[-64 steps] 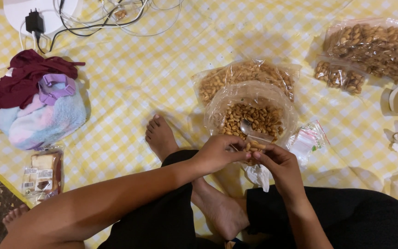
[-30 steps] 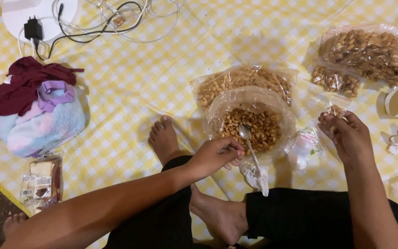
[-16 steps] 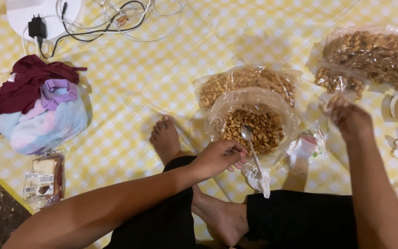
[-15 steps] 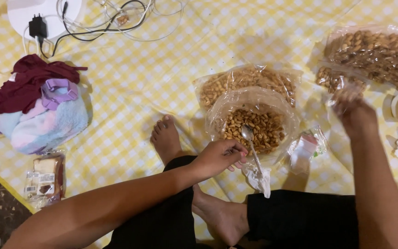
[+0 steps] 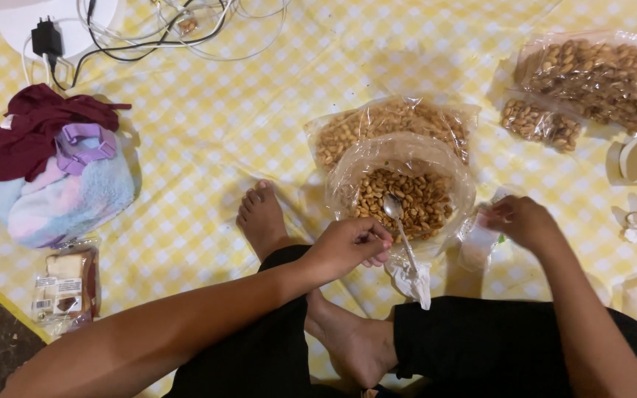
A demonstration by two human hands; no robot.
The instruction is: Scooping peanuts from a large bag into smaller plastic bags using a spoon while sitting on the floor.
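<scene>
Left hand (image 5: 348, 247) curls loosely at the near rim of an open bag of peanuts (image 5: 403, 193) mid-cloth, spoon (image 5: 399, 225) leaning inside; a nudge could tip it. Right hand (image 5: 521, 220) pinches small empty bags (image 5: 481, 234)

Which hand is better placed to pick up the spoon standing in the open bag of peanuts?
Probably the left hand: it rests at the open bag right beside the spoon handle. The right hand is off to the side, on the small empty bags.

Glossy plastic bag (image 5: 407, 158), metal spoon (image 5: 399, 225)
</scene>
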